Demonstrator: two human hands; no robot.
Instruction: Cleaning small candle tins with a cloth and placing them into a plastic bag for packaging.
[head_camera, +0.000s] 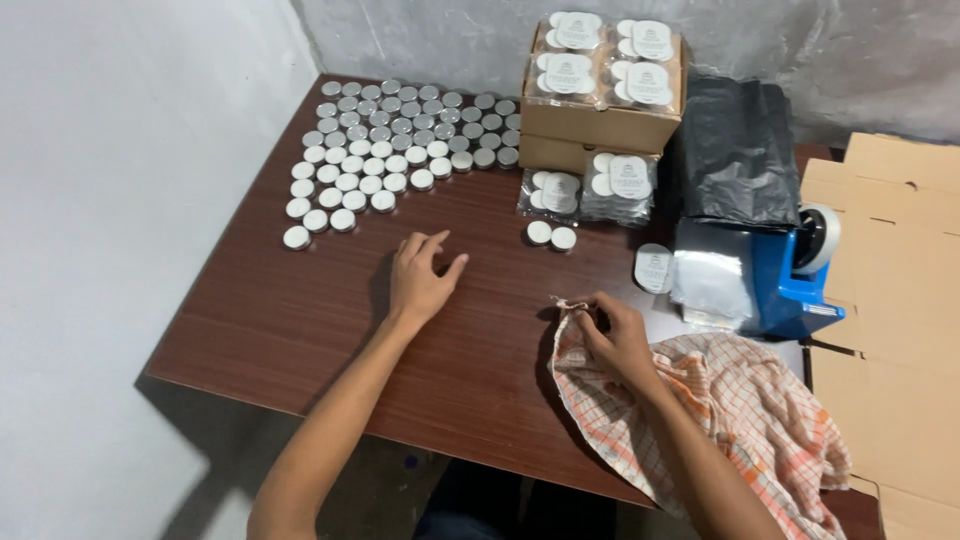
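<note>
- Your two bare forearms reached up from the lower edge over a dark, smooth wooden table (300, 330).
- Small round tins (395, 135) with flat silver-white lids sat packed in rows at the far left of the table, well apart from both hands.
- Your left hand (420, 280) rested on the wood, fingers loosely spread, holding nothing.
- Two loose tins (551, 235) lay just beyond the hands; a careless sweep could probably have rolled them away.
- Your right hand (610, 330) pinched a soft, crumpled orange-checked cloth (740, 420), fingers closed on its corner.
- Brown cardboard boxes (600, 110) held clear bagged packs.
- At right stood a blue tape dispenser (790, 280); the trailing cloth might have snagged it.
</note>
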